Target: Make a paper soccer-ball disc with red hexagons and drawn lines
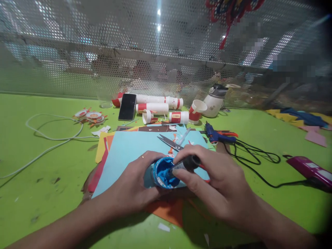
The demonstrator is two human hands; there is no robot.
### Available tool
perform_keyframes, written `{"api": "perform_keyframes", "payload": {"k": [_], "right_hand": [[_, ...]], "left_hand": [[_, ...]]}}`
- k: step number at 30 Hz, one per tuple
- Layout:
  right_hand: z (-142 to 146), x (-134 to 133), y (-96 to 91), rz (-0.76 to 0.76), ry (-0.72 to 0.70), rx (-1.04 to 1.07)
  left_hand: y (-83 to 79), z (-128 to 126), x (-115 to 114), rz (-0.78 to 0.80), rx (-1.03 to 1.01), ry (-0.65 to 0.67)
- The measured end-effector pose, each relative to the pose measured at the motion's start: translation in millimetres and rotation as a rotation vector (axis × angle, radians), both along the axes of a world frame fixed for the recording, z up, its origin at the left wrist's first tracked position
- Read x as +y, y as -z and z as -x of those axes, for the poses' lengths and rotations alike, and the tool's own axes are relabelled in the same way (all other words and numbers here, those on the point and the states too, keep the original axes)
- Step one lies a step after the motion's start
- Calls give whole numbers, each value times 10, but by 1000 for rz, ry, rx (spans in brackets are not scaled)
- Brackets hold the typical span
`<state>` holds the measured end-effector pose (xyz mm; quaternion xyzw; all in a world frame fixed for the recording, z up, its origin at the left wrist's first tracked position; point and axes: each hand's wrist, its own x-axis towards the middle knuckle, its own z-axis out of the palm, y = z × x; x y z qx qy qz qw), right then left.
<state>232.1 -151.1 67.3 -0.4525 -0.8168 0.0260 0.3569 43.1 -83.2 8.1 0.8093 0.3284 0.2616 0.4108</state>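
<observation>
My left hand [136,183] is wrapped round a paper cup [156,176] whose open mouth tilts toward me and whose inside is blue. In my right hand [215,176] is a dark marker [188,163], gripped between thumb and fingers. The marker's lower end reaches into the cup against the blue inner wall; its tip is hidden. Beneath the hands lies a stack of coloured paper with a light blue sheet [129,147] on top. Scissors [169,142] rest on that sheet, their handles partly behind my right hand. Beside them is a clear, pen-like tool [184,136].
Behind the paper are a phone [127,107], red-and-white paper tubes [153,108], a paper cup [197,110] and a white bottle [214,102]. A blue glue gun [216,134] lies right, its black cord running toward a magenta device [310,169]. A white cable [55,139] loops left.
</observation>
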Motion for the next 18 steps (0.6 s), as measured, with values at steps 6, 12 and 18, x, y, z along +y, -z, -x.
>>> {"api": "perform_keyframes", "payload": {"k": [6, 12, 18], "right_hand": [[-17, 19, 9, -14, 41, -44], [28, 24, -13, -8, 47, 41], [55, 31, -49, 215, 8, -6]], "left_hand": [[-4, -2, 12, 1, 16, -12], [-39, 14, 2, 23, 21, 21], [-20, 11, -3, 27, 17, 67]]}}
